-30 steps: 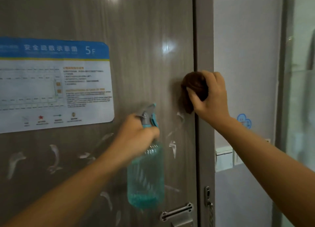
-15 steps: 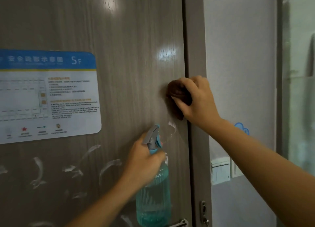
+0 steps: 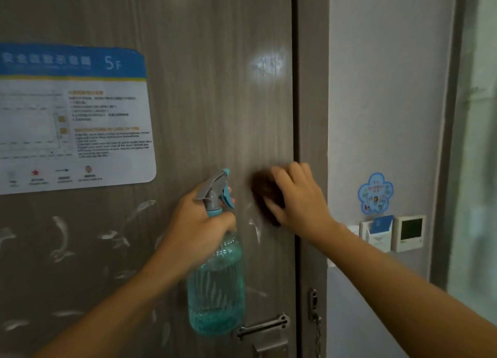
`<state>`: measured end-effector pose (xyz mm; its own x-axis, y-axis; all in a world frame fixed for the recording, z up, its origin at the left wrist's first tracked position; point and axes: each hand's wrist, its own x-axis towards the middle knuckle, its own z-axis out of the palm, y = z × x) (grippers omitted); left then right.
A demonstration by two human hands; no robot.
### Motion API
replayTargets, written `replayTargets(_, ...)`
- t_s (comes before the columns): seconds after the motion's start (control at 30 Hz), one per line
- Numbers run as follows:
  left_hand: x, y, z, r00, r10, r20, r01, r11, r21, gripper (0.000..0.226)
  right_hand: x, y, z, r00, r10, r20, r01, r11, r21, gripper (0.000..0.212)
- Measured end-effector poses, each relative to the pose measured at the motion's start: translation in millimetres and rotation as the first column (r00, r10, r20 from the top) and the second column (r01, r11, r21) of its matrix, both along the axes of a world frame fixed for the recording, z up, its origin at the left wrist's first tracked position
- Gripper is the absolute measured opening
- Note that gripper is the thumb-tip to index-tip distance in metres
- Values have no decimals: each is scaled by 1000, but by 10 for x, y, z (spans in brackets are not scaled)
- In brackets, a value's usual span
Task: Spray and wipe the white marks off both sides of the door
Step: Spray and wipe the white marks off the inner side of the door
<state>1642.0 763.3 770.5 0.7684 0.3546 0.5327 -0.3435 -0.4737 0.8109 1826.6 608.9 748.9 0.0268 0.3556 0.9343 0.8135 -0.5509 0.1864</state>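
Door (image 3: pixel 215 102): white smears low | left grip (image 3: pixel 196 231) grasps spray bottle (image 3: pixel 215 285) | right grip (image 3: pixel 298 199) clutches cloth (image 3: pixel 265 193)

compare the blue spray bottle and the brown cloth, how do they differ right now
The clear blue plastic spray bottle is gripped at its neck by the left hand; the dark brown cloth is bunched under the right hand.

The spray bottle hangs upright in front of the grey wood-grain door, while the cloth is pressed against it near the door's edge.

The bottle looks sharp; the cloth is blurred.

Both sit close to the white marks.
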Motion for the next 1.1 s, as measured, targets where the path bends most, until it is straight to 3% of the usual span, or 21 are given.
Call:
replayTargets(0.13, -28, 12, 30, 1000, 9, -13, -10, 999, -38, 36, -34, 76, 608, 999, -9, -33, 17, 972, 235, 41)
replayTargets(0.23, -67, -19, -26, 1000, -3, -21, 2, 999, -40, 35, -40, 213, 375, 998, 36, -55, -18, 954, 301, 43)
replayTargets(0.4, -109, 8, -262, 996, 62, -68, -63, 998, -16, 41, -53, 209, -999, 991, 85, 99, -69, 985, -156, 61)
replayTargets(0.47, -158, 14, -315, 995, 52, -84, -52, 999, -1, 43, -24, 154, -1100, 991, 82, 108, -59, 978, -200, 54)
replayTargets(0.53, -205, 12, -318, 994, 47, -95, -47, 999, 5, 45, -26, 156, -841, 996, 40, 83, -27, 989, -147, 48)
replayTargets(0.7, -286, 17, -231, 998, 21, -60, -22, 1000, -8, 42, -124, 250, 293, 999, 6, -48, 6, 972, 236, 43)
replayTargets(0.8, -310, 17, -197, 1000, 1, -26, -2, 1000, -14, 38, -116, 366, 332, 999, 7, -51, 11, 938, 347, 42)
replayTargets(0.87, -317, 16, -204, 1000, -10, -9, 10, 1000, -25, 38, -141, 424, -18, 1000, 19, -12, -16, 971, 237, 46)
replayTargets(0.93, -312, 18, -228, 1000, -14, 5, 14, 1000, -28, 39, -202, 414, -456, 999, 16, 35, -15, 1000, -15, 52)
replayTargets(1.0, -307, 9, -262, 1000, -19, 4, 19, 1000, -19, 41, -289, 347, -699, 995, 41, -91, -52, 991, -123, 51)
replayTargets(1.1, -310, -14, -315, 1000, -27, -4, 27, 1000, -6, 42, -486, 291, -656, 869, 260, -421, -209, 964, 164, 39)
